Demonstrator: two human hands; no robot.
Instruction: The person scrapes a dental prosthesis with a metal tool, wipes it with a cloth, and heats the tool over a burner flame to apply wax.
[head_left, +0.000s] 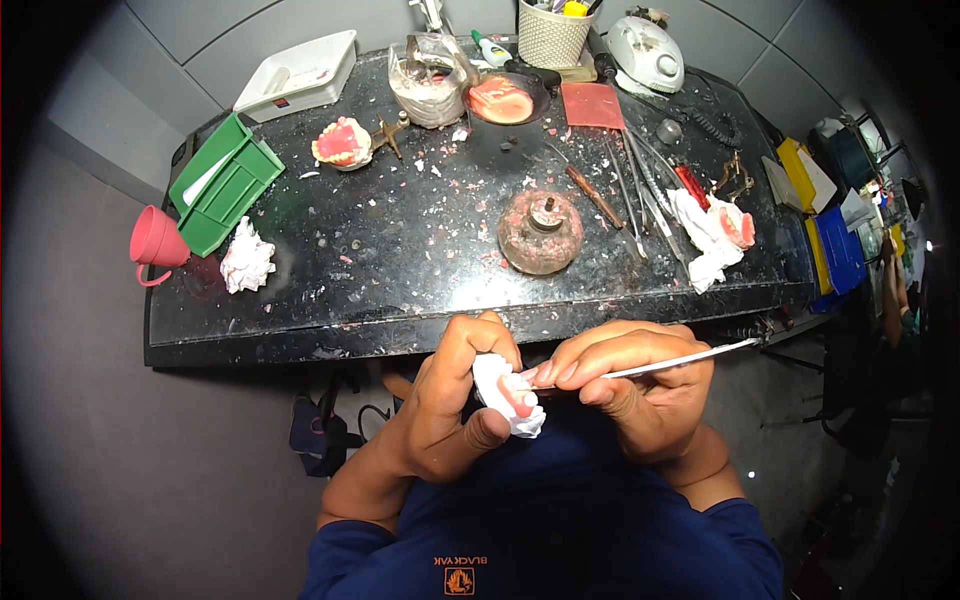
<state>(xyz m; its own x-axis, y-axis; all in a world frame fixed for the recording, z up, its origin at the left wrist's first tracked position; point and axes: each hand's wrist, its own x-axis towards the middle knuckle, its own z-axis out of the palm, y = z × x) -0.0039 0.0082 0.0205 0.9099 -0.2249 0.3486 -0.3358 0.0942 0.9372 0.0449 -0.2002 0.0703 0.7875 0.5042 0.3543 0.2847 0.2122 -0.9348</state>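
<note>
My left hand (450, 400) is wrapped round a white dental cast (490, 378) that has pink wax (517, 396) and pale teeth on it. In my right hand (640, 380) is a thin metal tool (690, 359), pinched near its working end. Its tip reaches the wax on the cast. Both hands are in front of the table's near edge, above my lap. On the table beyond them stands a round glass burner (540, 233) with pink flecks on it.
The black table (400, 250) carries wax scraps, a green tray (225, 185), a pink cup (158, 240), another cast (343, 143), a wax pan (505, 100), a red wax sheet (592, 105), long metal tools (650, 190) and a pink denture piece (737, 227) on crumpled tissue (712, 258).
</note>
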